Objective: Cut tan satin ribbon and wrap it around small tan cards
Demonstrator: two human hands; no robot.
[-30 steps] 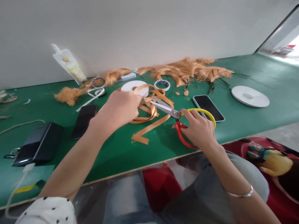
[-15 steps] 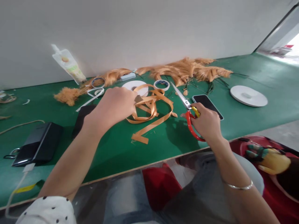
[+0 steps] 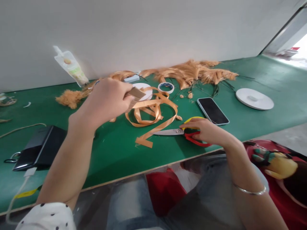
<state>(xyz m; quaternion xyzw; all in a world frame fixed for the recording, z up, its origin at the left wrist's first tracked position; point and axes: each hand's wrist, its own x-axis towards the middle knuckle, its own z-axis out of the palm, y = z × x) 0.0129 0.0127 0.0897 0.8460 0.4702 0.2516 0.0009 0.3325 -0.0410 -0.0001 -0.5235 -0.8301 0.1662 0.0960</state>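
Note:
My left hand (image 3: 105,100) is raised above the green table (image 3: 115,153) and pinches a short cut piece of orange ribbon (image 3: 136,93). A loose tangle of orange ribbon (image 3: 153,115) lies just right of it, trailing from a white spool (image 3: 144,89). My right hand (image 3: 203,131) rests low on the table over the red and yellow handles of the scissors (image 3: 182,132). The scissors lie flat with their blades closed and pointing left, the tip near the ribbon's free end (image 3: 144,140).
A phone (image 3: 213,111) lies right of the scissors, a white disc (image 3: 254,98) further right. A tape roll (image 3: 166,87) and a heap of orange fibre (image 3: 192,73) sit at the back. A dark power bank (image 3: 39,148) lies at left. The table's front edge runs below my hands.
My right hand swung the scissors away from the ribbon and lowered them flat onto the table. My left hand lifted up and left with a cut ribbon piece.

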